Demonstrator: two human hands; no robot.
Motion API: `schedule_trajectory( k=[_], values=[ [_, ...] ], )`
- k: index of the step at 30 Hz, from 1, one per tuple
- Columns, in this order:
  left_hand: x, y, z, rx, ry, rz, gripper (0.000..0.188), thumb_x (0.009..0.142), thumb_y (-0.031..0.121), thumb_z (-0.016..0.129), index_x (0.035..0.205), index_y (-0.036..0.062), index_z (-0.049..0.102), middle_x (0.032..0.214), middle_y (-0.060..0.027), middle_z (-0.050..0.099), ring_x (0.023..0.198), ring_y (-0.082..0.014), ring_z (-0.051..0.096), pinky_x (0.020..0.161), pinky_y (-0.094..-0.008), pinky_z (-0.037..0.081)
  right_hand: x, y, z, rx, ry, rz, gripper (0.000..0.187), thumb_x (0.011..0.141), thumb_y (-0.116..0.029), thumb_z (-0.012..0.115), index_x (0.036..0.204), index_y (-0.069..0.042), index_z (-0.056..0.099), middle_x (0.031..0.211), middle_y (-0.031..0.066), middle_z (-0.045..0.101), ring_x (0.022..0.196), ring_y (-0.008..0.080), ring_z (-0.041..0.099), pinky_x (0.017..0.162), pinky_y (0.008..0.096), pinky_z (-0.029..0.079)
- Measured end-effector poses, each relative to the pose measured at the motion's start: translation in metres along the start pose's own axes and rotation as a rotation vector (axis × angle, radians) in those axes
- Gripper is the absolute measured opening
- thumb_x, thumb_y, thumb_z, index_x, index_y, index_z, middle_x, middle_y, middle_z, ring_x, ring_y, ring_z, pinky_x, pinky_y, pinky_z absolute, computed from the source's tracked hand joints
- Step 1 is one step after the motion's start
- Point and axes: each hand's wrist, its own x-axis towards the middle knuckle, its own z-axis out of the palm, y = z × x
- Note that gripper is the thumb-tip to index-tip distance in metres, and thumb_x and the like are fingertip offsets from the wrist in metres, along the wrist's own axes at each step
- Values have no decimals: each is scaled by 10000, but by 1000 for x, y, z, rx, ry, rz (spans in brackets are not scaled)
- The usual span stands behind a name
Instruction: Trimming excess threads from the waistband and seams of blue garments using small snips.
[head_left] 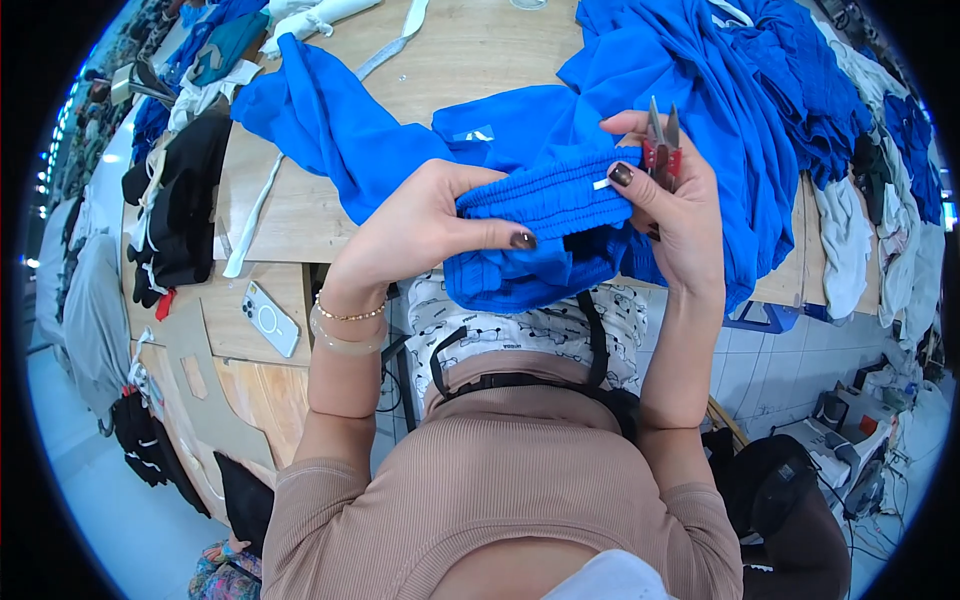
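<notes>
Blue elastic-waist trousers are held up in front of me, with the gathered waistband stretched between both hands. My left hand is closed on the left end of the waistband, thumb in front. At the other end, my right hand pinches the band under its thumb, close to a small white tag. The same hand also holds thread snips with red handles, their blades pointing up and away from me. One long leg spreads leftward over the wooden table, and more blue cloth lies beyond and to the right.
A white phone lies on the lower wooden surface at left, near a grey cut-out template. Black garments are piled along the left edge. More blue cloth and white cloth hang at the right. A white strip lies on the table.
</notes>
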Motion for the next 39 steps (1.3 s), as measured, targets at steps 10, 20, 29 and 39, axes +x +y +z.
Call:
schedule_trajectory(
  k=[10,20,29,39],
  values=[
    [9,-14,5,81,5,532,185,696,94,763,832,-3,683,1128,-69,567,715,-98,437,780,-251,406,10,18,-2,234,13,65,243,820,-64,667,1003,-91,510,670,-64,455,474,-1,306,408,169,203],
    [3,-9,11,-168,126,248,190,741,36,727,887,-50,640,856,-56,641,761,-106,583,719,-235,475,-8,26,8,-13,178,34,184,891,-94,568,1064,-33,583,744,-43,486,533,-1,325,448,172,225],
    [10,-10,20,-222,207,244,235,781,1,690,998,-49,617,890,-64,666,803,-96,610,739,-230,499,-49,-12,24,-50,137,-106,280,820,-23,654,1062,-13,514,720,-35,505,591,4,357,514,146,259],
    [10,-2,29,-232,234,275,170,798,41,688,939,-37,635,832,-40,669,728,-50,577,644,-200,483,-36,-6,23,-403,197,-371,239,792,33,658,1017,-16,592,730,-23,463,628,26,384,526,157,304]
  ],
)
